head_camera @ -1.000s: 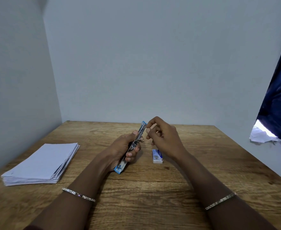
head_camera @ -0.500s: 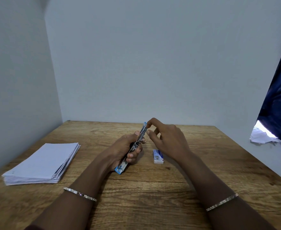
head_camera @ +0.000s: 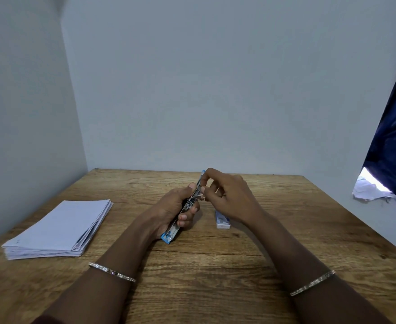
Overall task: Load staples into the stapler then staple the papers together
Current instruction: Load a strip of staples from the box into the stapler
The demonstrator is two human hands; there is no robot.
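Left hand (head_camera: 171,211) round slim metal stapler (head_camera: 189,204) — blue-tipped

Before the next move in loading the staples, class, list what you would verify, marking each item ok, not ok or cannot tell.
1. Blue and metal stapler gripped in left hand: ok.
2. Right hand pinching the stapler's far end: ok.
3. Staples seated inside the stapler: cannot tell.
4. Small white and blue staple box on wooden table, beside right hand: ok.
5. Stack of white papers stapled: not ok, untouched.
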